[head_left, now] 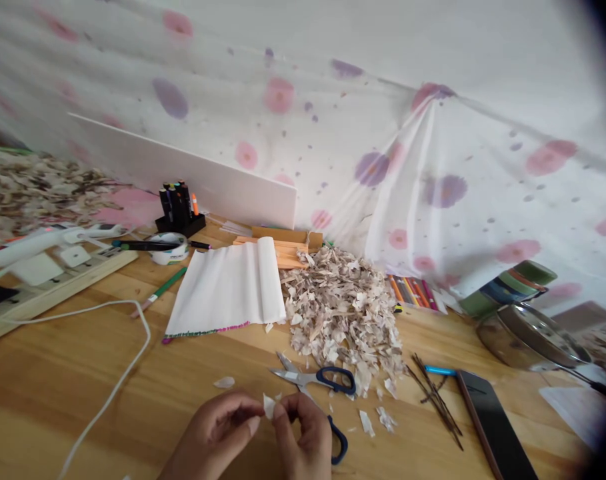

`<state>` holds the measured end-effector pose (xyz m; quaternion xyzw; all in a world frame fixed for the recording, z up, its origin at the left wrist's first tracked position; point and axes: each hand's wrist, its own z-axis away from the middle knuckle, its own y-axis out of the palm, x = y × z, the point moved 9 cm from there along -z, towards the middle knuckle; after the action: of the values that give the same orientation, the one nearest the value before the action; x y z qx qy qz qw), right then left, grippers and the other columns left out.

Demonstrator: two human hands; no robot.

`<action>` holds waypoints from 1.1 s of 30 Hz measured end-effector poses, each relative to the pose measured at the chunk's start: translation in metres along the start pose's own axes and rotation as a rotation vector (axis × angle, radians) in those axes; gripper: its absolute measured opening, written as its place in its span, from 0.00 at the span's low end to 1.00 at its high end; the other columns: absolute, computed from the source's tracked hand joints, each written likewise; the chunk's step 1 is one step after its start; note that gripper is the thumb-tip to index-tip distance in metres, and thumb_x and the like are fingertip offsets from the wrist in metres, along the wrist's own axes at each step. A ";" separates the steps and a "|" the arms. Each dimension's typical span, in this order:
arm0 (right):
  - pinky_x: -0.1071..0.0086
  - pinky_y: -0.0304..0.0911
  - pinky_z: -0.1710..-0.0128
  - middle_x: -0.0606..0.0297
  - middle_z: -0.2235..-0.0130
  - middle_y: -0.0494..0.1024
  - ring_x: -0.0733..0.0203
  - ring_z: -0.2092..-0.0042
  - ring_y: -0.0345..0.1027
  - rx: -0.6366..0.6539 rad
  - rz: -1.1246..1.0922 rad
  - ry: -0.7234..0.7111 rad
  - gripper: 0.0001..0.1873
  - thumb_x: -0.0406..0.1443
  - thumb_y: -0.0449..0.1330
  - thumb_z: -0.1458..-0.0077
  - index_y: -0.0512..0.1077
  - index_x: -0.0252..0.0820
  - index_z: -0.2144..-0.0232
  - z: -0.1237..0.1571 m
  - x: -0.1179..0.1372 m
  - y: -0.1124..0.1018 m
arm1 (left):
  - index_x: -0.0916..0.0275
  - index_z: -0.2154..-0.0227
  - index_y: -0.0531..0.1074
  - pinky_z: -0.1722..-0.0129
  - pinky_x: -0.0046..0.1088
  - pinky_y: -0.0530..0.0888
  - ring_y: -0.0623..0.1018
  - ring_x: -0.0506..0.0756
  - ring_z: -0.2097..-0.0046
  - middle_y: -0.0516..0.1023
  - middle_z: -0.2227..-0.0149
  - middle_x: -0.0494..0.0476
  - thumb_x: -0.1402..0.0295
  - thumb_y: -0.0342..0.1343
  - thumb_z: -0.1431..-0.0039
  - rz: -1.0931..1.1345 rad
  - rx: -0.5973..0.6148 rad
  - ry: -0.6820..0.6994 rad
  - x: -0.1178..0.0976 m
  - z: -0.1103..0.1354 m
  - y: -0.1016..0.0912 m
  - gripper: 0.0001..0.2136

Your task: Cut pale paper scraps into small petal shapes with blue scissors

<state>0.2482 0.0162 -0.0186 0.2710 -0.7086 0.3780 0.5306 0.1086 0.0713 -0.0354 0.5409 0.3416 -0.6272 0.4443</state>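
A small pale, dry petal-like flake [269, 407] is pinched between the thumb and fingers of my right hand [303, 437]. My left hand [220, 430] faces it with curled fingers, the thumb a little apart from the index finger, whose tip is at the flake's left edge. Scissors [303, 378] with dark blue handles lie with their blades spread, just beyond and partly under my right hand. Another loose petal [225, 382] rests on the wood above my left hand. Behind the scissors rises a large heap of dry flakes [343, 307].
Left of the heap lies a partly rolled white sheet [223, 287] with a coloured edge. A power strip [57, 280] and white cable [143, 333] are at left. On the right are thin dark twigs [437, 400], a phone [495, 427] and a metal pan [523, 337].
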 end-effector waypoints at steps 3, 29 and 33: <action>0.72 0.59 0.75 0.69 0.81 0.68 0.62 0.76 0.63 -0.022 0.001 0.005 0.10 0.37 0.55 0.51 0.66 0.42 0.81 0.000 0.003 0.000 | 0.58 0.75 0.78 0.65 0.29 0.73 0.77 0.58 0.67 0.79 0.73 0.56 0.58 0.64 0.56 0.046 -0.027 -0.005 -0.005 0.000 0.002 0.09; 0.50 0.65 0.51 0.50 0.52 0.75 0.42 0.51 0.68 0.285 1.034 -0.394 0.27 0.24 0.54 0.61 0.71 0.36 0.54 -0.029 0.005 -0.037 | 0.59 0.84 0.67 0.74 0.25 0.63 0.64 0.52 0.74 0.63 0.81 0.48 0.56 0.60 0.55 0.002 -0.101 -0.046 0.001 0.001 -0.002 0.14; 0.50 0.67 0.52 0.47 0.52 0.74 0.40 0.50 0.68 0.331 1.044 -0.388 0.29 0.25 0.54 0.62 0.70 0.34 0.53 -0.028 0.005 -0.035 | 0.59 0.81 0.70 0.71 0.25 0.66 0.68 0.53 0.72 0.67 0.79 0.49 0.57 0.61 0.54 0.049 -0.133 -0.073 0.004 0.002 -0.005 0.12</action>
<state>0.2895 0.0200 -0.0013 0.0295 -0.7643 0.6386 0.0849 0.1031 0.0708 -0.0392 0.4949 0.3527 -0.6114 0.5068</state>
